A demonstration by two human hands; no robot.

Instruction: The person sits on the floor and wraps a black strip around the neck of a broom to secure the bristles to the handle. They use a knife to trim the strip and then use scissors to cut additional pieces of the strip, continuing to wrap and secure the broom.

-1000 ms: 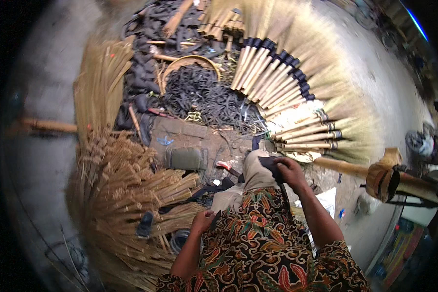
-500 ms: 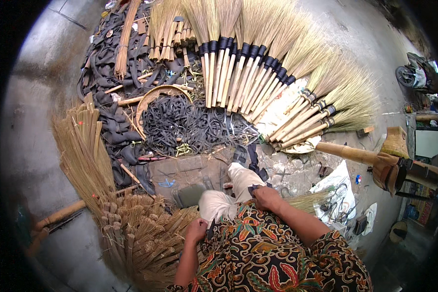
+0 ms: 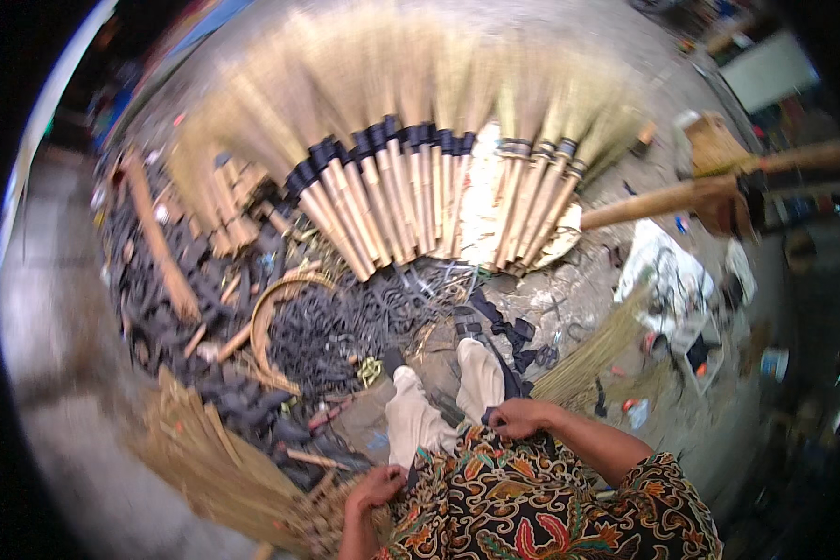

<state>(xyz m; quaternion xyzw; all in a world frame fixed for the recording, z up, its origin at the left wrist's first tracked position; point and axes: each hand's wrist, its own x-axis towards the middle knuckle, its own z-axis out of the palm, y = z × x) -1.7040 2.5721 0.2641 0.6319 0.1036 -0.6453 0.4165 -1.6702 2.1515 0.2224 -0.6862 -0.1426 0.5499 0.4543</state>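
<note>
Looking down, I see my right hand curled at my lap, fingers pinching a black strap that runs up past my knees toward the scraps. My left hand rests lower at my left side with its fingers bent against the patterned cloth; I cannot tell whether it grips anything. A fan of finished grass brooms with black-bound handles lies well ahead. Between them and my knees sits a pile of black strap scraps, beside a wooden hoop. Loose straw bundles lie near my left hand.
</note>
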